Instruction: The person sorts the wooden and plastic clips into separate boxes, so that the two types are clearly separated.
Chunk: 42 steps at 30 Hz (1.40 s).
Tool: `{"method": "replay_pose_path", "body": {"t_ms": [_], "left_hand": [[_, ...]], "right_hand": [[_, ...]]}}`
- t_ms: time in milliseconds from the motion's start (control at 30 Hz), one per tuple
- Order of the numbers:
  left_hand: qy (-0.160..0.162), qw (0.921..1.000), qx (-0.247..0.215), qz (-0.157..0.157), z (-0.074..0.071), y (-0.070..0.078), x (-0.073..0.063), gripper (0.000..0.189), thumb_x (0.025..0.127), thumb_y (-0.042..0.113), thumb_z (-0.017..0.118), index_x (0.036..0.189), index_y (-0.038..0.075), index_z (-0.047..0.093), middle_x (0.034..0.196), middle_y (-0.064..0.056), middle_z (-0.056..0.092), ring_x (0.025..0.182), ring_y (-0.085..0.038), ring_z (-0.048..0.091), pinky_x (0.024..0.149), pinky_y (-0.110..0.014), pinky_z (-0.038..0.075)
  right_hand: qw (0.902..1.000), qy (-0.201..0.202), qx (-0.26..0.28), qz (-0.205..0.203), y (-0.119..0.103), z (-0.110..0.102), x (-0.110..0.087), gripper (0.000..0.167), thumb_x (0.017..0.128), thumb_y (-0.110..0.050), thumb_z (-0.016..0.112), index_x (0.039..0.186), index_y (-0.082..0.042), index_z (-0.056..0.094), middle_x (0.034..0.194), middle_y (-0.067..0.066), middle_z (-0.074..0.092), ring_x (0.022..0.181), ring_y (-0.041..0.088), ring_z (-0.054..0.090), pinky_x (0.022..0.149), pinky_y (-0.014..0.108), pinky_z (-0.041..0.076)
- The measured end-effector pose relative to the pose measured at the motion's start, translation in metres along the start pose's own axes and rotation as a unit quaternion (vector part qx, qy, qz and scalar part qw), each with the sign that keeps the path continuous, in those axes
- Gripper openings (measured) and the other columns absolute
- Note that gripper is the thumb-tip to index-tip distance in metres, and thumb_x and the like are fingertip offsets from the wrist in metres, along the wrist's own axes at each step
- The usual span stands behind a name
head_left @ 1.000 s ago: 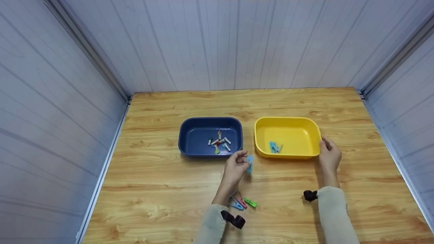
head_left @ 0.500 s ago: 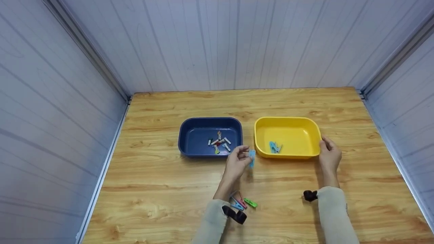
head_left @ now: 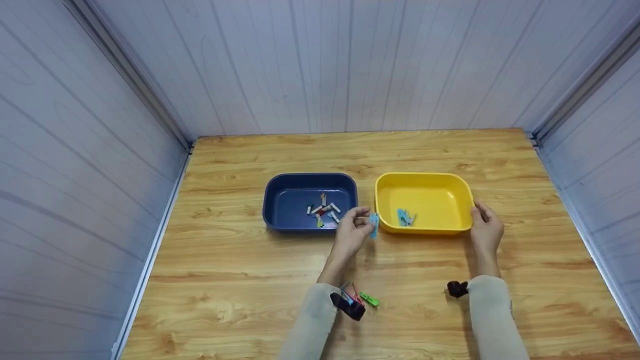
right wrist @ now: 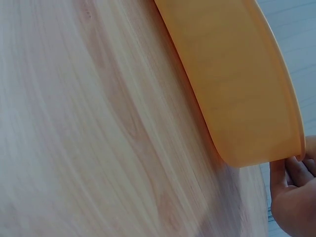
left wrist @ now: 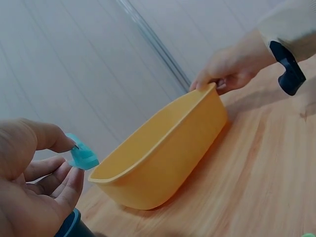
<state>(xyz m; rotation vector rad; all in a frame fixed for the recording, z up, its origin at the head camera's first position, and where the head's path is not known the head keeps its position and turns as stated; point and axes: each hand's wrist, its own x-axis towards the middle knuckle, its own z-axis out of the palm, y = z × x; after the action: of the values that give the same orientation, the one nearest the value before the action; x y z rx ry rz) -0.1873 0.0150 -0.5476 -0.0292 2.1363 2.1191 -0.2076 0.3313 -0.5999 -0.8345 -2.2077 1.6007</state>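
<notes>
Between thumb and fingertips, my left hand point(head_left: 351, 235) pinches a light blue clothespin point(head_left: 374, 226), held at the near left corner of the yellow tub point(head_left: 425, 231). In the left wrist view the clothespin point(left wrist: 84, 157) overlaps the tub's rim. My right hand point(head_left: 486, 229) grips the tub's right end by its rim, the thumb on the outer wall in the right wrist view. Light blue clothespins point(head_left: 403, 218) lie inside the yellow tub. On the table by my left sleeve are a green clothespin point(head_left: 369, 299) and pink and blue ones, partly hidden by the wrist camera.
Left of the yellow tub stands a dark blue tub point(head_left: 280, 226) holding several small pale clips point(head_left: 322, 210) with coloured decorations. Both tubs rest on a wood-grain table point(head_left: 225, 280). Pale panel walls point(head_left: 320, 65) rise at the back and both sides.
My left hand has moved forward and slightly right with the blue clothespin, reaching the yellow tub's corner. The right hand and both tubs have stayed put.
</notes>
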Motion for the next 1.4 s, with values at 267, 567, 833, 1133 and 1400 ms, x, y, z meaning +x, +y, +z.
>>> {"method": "replay_pose_path", "body": {"t_ms": [267, 567, 833, 1133, 1400], "left_hand": [[-0.011, 0.9990, 0.042, -0.002, 0.004, 0.003, 0.007, 0.040, 0.083, 0.002, 0.068, 0.121, -0.004, 0.057, 0.115, -0.014, 0.062, 0.094, -0.018, 0.063, 0.082, -0.024, 0.052], [-0.013, 0.9969, 0.077, 0.009, 0.006, 0.007, 0.016, 0.041, 0.082, 0.004, 0.068, 0.121, -0.003, 0.058, 0.114, -0.013, 0.064, 0.094, -0.019, 0.064, 0.080, -0.024, 0.052], [-0.017, 0.9963, 0.085, 0.003, 0.008, 0.008, 0.024, 0.038, 0.082, 0.004, 0.067, 0.120, 0.001, 0.060, 0.114, -0.011, 0.064, 0.097, -0.022, 0.064, 0.079, -0.022, 0.052], [-0.026, 0.9949, 0.097, -0.010, 0.009, 0.010, 0.032, 0.038, 0.085, 0.007, 0.066, 0.122, 0.001, 0.058, 0.113, -0.010, 0.065, 0.099, -0.022, 0.063, 0.080, -0.023, 0.051], [-0.030, 0.9939, 0.105, -0.020, 0.014, 0.015, 0.042, 0.037, 0.086, 0.007, 0.066, 0.123, 0.003, 0.059, 0.115, -0.010, 0.064, 0.102, -0.023, 0.062, 0.084, -0.024, 0.051]], "right_hand": [[0.9999, -0.012, 0.001, 0.004, 0.000, -0.001, 0.000, 0.041, 0.099, -0.029, 0.050, 0.135, -0.010, 0.054, 0.139, 0.009, 0.053, 0.125, 0.015, 0.050, 0.103, 0.026, 0.042], [0.9999, -0.008, 0.008, 0.004, 0.002, -0.001, -0.001, 0.041, 0.098, -0.030, 0.052, 0.134, -0.012, 0.056, 0.137, 0.008, 0.055, 0.121, 0.013, 0.052, 0.100, 0.024, 0.044], [1.0000, 0.006, 0.004, -0.006, 0.002, 0.001, -0.001, 0.038, 0.097, -0.029, 0.054, 0.130, -0.011, 0.060, 0.132, 0.009, 0.059, 0.114, 0.009, 0.055, 0.094, 0.021, 0.045], [0.9999, 0.010, 0.002, -0.012, 0.003, -0.001, 0.000, 0.039, 0.097, -0.028, 0.054, 0.131, -0.009, 0.059, 0.133, 0.010, 0.058, 0.116, 0.010, 0.055, 0.095, 0.019, 0.045], [0.9999, 0.003, 0.003, -0.010, 0.003, 0.001, -0.001, 0.040, 0.097, -0.030, 0.053, 0.132, -0.010, 0.058, 0.136, 0.010, 0.056, 0.122, 0.013, 0.052, 0.100, 0.023, 0.043]]}}
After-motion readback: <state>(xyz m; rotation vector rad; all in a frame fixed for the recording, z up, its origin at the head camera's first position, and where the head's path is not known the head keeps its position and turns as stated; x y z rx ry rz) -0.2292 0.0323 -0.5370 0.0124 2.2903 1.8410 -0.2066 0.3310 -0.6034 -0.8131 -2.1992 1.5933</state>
